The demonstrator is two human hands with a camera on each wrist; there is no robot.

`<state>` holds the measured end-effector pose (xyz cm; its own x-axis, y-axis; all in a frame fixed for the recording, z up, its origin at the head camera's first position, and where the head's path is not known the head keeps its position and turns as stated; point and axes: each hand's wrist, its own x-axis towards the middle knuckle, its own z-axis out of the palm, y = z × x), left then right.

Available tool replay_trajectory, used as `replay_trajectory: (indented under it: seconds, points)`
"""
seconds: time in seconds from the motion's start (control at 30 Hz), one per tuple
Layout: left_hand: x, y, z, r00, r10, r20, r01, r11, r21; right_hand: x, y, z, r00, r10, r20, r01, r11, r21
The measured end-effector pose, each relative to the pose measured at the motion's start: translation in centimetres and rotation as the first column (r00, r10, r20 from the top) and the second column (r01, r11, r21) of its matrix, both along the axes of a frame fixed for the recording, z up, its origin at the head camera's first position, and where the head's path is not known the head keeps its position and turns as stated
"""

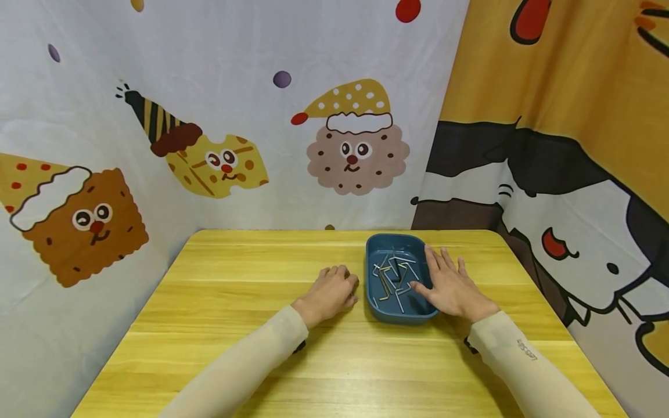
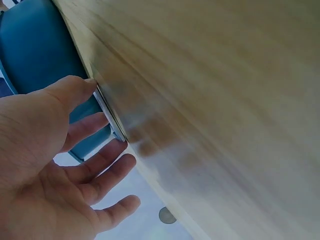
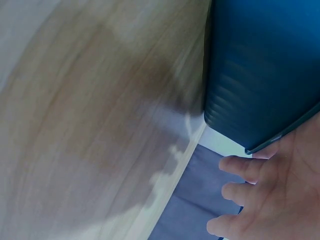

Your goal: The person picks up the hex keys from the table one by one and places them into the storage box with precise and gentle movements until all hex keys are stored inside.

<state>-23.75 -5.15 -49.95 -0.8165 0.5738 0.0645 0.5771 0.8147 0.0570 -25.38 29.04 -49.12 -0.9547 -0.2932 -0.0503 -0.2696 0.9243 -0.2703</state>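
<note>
A blue rectangular tray (image 1: 402, 319) stands on the table, with several L-shaped hex keys (image 1: 384, 284) in silver, gold and black lying jumbled inside. To its left, my left hand (image 1: 328, 295) is low on the tabletop with bent fingers. The left wrist view shows a silver hex key (image 2: 109, 113) on the wood between that hand's thumb and fingertips; the head view hides it. My right hand (image 1: 453, 292) rests on the tray's right rim, fingers spread and straight, thumb reaching over the inside. From the right wrist view, the tray's outer wall (image 3: 260, 70) is beside its palm.
The yellow wood-grain table (image 1: 235, 302) extends left of the tray and toward me. Behind it hangs a white curtain (image 1: 235, 58) with cartoon prints, and an orange patterned curtain (image 1: 491, 69) is at the right.
</note>
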Motion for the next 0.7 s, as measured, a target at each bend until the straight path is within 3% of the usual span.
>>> replay_trajectory:
  seconds: [0.7]
  points:
    - [0.04,-1.02,0.04,1.0,0.004,-0.023,-0.003,0.999,0.032,0.06,0.01,-0.07,1.0,0.016,-0.02,-0.016,1.0,0.01]
